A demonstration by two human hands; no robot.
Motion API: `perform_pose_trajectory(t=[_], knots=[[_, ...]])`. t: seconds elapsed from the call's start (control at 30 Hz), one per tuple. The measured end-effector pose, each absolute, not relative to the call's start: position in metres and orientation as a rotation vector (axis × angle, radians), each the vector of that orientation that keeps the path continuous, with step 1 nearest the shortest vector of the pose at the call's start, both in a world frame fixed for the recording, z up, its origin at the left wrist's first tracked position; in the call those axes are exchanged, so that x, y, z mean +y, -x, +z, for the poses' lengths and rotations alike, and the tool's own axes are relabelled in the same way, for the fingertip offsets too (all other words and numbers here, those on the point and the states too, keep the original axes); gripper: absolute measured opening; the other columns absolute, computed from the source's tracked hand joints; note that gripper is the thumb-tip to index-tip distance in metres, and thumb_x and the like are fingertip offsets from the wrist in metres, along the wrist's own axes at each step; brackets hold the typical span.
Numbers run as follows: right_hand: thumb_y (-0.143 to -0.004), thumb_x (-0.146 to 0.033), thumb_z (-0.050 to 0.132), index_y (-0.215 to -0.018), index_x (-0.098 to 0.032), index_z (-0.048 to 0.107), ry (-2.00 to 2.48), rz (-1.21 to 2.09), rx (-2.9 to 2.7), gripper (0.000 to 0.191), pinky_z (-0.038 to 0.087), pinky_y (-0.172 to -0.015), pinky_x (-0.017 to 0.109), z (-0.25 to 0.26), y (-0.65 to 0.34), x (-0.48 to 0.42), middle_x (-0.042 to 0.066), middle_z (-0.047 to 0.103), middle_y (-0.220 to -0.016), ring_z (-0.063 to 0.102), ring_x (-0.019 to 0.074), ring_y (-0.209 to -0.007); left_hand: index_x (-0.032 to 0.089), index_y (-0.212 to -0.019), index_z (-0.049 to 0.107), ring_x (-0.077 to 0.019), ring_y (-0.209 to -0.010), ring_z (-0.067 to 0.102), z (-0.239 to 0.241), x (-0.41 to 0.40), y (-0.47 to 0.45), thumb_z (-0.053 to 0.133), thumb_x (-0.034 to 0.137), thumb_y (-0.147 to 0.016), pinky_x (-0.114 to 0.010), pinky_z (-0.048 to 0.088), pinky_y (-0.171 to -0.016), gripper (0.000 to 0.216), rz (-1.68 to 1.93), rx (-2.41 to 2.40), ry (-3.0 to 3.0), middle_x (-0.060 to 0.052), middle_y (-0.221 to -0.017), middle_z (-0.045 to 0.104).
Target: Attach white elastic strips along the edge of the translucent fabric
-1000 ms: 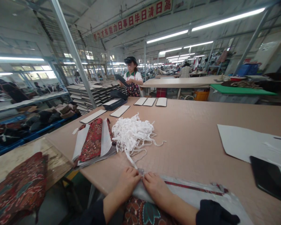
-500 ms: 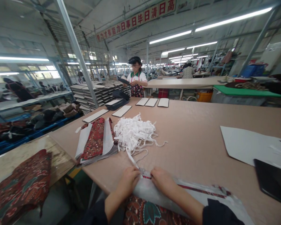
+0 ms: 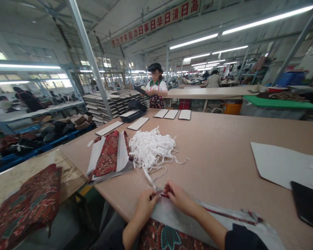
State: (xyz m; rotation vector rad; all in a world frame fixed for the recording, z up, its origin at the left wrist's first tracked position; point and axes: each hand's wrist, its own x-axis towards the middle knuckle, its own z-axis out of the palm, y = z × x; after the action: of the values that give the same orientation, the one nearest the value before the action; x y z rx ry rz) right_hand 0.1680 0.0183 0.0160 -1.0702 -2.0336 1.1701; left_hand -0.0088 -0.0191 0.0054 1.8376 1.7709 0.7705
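A red-brown patterned fabric piece (image 3: 163, 236) with a whitish backing (image 3: 214, 227) lies at the near edge of the table. My left hand (image 3: 145, 203) pinches the far left corner of this fabric, fingers closed. Beside it my right hand (image 3: 177, 197) is curled with fingertips pressed together on the same red edge, slightly raised. One white tape (image 3: 149, 177) trails from the tangled heap of white tapes (image 3: 152, 146) down to my left fingertips. Exactly how the tape meets the fabric is hidden by my fingers.
Left of the tapes lies a stack of patterned fabric pieces (image 3: 109, 156). White cards (image 3: 138, 123) and a dark case (image 3: 133, 113) are farther back, near a co-worker (image 3: 156, 88). A white sheet (image 3: 281, 163) and a black flat object (image 3: 306, 205) lie right. More fabric (image 3: 28, 205) rests on a side table.
My right hand has lifted a little and its fingers have curled tighter at the fabric edge. My left hand has rolled slightly, staying at the corner. The view has shifted slightly.
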Motion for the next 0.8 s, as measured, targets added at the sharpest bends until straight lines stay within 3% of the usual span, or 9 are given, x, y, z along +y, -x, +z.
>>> perform_pose_trajectory(t=[0.2,0.33,0.57,0.8], knots=[[-0.070,-0.005,0.040,-0.080,-0.017,0.052,1.001,0.966,-2.205,0.020,0.039,-0.072,0.025,0.008,-0.152,0.029,0.002,0.057,-0.081,0.050,0.0144,-0.078,0.018,-0.096,0.056,-0.0193,-0.081,0.055,0.006,-0.018,0.005,0.055,0.024,-0.074,-0.031,0.040,-0.070,0.023,0.708,1.963,-1.956,-0.003,-0.086,0.061],[-0.070,-0.004,0.040,-0.078,-0.016,0.056,0.974,0.877,-2.275,0.021,0.039,-0.075,0.025,-0.001,-0.149,0.037,0.003,0.058,-0.080,0.050,0.0150,-0.080,0.018,-0.094,0.054,-0.0221,-0.093,0.050,0.009,-0.024,-0.001,0.055,0.019,-0.075,-0.036,0.038,-0.078,0.020,0.695,2.068,-2.249,-0.006,-0.097,0.057],[-0.073,-0.008,0.041,-0.076,-0.015,0.060,0.988,0.819,-2.365,0.021,0.040,-0.077,0.025,-0.006,-0.143,0.050,0.004,0.058,-0.081,0.051,0.0153,-0.082,0.019,-0.083,0.059,-0.0204,-0.080,0.052,0.013,-0.028,-0.006,0.052,0.012,-0.079,-0.034,0.043,-0.072,0.010,0.337,1.922,-2.581,-0.004,-0.086,0.058],[-0.073,-0.009,0.039,-0.076,-0.016,0.059,0.975,0.722,-2.525,0.022,0.040,-0.071,0.024,-0.001,-0.137,0.055,0.004,0.056,-0.084,0.051,0.0149,-0.080,0.013,-0.104,0.054,-0.0221,-0.081,0.053,0.014,-0.030,-0.010,0.045,0.003,-0.078,-0.036,0.048,-0.072,0.029,0.166,1.870,-2.715,-0.008,-0.092,0.058]])
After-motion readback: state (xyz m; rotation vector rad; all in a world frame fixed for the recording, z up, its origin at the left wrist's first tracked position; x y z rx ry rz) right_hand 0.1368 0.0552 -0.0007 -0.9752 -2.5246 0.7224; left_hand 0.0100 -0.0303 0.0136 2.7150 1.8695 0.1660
